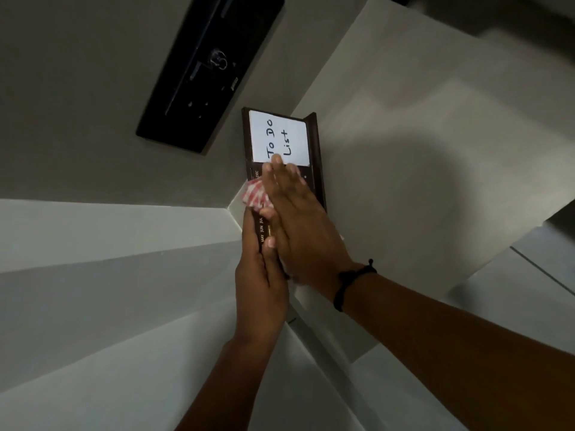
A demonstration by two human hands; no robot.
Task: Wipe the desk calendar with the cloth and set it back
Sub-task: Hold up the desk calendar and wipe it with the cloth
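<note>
Head view — right hand (298, 225) covers cloth (255, 195), calendar (314, 144).

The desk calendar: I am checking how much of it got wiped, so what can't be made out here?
- Head view: the right hand and left hand cover the lower half of the desk calendar; only some month labels show.
- The cloth is mostly under the right hand; its full extent is hidden.
- Which areas are already wiped cannot be told; the picture is dim.
- The black panel is too dark to identify.
</note>
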